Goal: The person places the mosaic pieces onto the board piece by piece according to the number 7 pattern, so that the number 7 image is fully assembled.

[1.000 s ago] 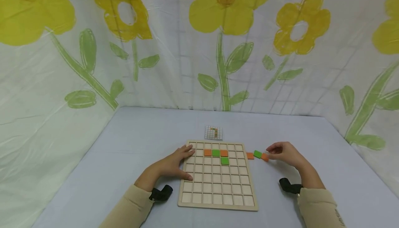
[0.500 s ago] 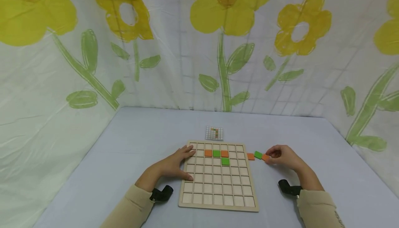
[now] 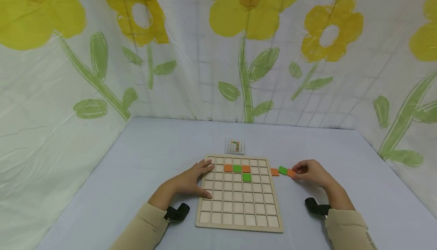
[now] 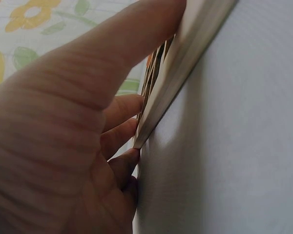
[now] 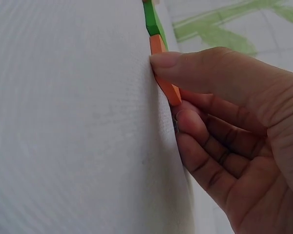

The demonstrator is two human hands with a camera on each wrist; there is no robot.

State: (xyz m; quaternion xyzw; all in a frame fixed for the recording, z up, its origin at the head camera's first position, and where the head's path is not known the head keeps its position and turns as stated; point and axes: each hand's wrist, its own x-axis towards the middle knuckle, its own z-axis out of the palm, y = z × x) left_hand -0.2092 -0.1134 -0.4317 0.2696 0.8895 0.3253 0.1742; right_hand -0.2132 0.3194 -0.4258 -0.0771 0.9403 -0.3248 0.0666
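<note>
A wooden grid board (image 3: 238, 207) lies flat on the table, with orange and green square tiles set in some upper cells. My left hand (image 3: 187, 180) rests along its left edge, thumb and fingers spread; the left wrist view shows the thumb and fingertips touching the board's rim (image 4: 171, 87). Right of the board, my right hand (image 3: 312, 172) pinches an orange tile (image 3: 290, 173) that lies on the table. In the right wrist view the thumb presses this orange tile (image 5: 170, 91) and the fingers curl behind it. A green tile (image 3: 282, 170) lies beside it.
Another orange tile (image 3: 274, 172) lies by the board's right edge. Behind the board is a small printed grid card (image 3: 234, 146) with a coloured pattern. A white curtain (image 3: 191, 90) with painted yellow flowers hangs behind the pale table (image 3: 164, 140).
My right thumb and fingers have closed in on the rightmost orange tile. The left hand and the board stay in place; the view shifts very slightly.
</note>
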